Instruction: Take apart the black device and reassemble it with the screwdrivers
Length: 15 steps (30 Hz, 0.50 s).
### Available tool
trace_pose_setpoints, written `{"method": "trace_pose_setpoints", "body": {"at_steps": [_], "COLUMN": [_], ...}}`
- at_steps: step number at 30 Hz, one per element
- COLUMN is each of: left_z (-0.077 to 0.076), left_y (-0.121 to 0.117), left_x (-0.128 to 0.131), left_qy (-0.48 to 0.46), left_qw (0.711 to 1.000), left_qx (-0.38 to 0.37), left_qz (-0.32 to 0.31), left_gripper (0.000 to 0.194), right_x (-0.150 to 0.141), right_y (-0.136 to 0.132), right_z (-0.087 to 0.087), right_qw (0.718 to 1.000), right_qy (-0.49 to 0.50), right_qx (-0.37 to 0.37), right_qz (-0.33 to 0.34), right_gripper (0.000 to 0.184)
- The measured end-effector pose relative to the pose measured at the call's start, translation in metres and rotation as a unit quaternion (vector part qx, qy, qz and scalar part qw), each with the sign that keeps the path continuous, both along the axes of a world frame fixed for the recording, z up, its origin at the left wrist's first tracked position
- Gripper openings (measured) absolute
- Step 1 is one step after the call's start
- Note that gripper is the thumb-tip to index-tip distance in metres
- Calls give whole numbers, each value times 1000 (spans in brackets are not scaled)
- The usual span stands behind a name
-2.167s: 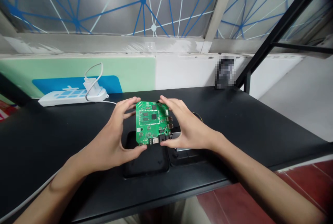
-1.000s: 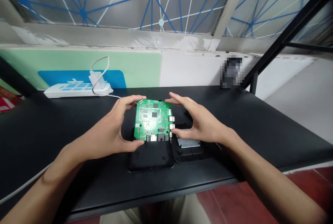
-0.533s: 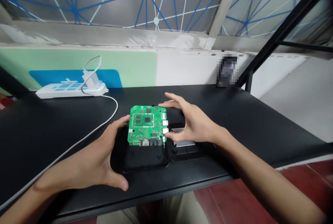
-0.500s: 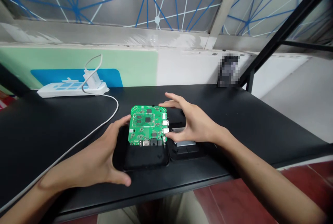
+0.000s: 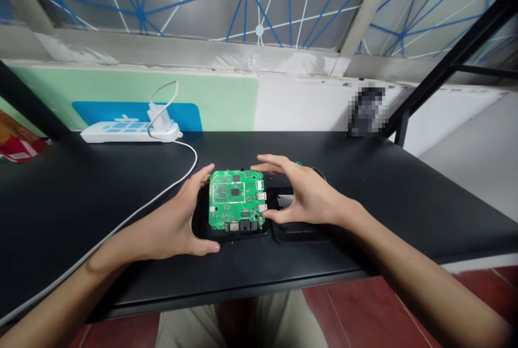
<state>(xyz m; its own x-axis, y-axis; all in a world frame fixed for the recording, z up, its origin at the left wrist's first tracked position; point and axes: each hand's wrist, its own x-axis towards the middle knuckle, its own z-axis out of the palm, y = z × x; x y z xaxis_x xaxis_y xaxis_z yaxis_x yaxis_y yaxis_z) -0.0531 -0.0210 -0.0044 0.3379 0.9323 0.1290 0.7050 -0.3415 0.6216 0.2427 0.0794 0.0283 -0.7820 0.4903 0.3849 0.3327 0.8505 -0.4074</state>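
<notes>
A green circuit board lies face up over a shallow black plastic case, its ports along the near and right edges. My left hand wraps the case's left side, thumb by the near edge and fingers by the far left corner. Spanning the board's right side, my right hand has its thumb at a USB port and its fingertips at the far right corner. Beneath that hand lies a second black case part with a silvery metal plate, partly hidden.
A white power strip with a plugged-in charger stands at the back left; its white cable runs past my left forearm. A pixelated dark object leans at the back right. A red packet sits far left.
The circuit board has come down toward me over the case, covering the case area that showed in front of it. Both hands moved with it, and the view has shifted slightly.
</notes>
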Motion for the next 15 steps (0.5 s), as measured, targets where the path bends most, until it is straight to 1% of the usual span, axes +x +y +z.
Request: {"method": "trace_pose_setpoints", "body": {"at_steps": [4, 7, 12, 15], "left_z": [2, 3, 9, 13], "left_y": [1, 1, 2, 2], "left_x": [-1, -1, 3, 6], "left_qy": [40, 42, 29, 26], "left_qw": [999, 999, 1000, 1000], "left_qx": [16, 19, 1, 3], "left_qz": [1, -10, -4, -12], "left_gripper": [133, 128, 126, 115], "right_x": [-1, -2, -2, -2], "right_y": [-1, 0, 2, 2], "right_z": [1, 0, -2, -3], "right_qw": [1000, 999, 998, 997], "right_qy": [-1, 1, 0, 5], "right_qx": [-24, -36, -49, -65], "right_qz": [4, 8, 25, 39], "right_gripper": [93, 94, 93, 92]}}
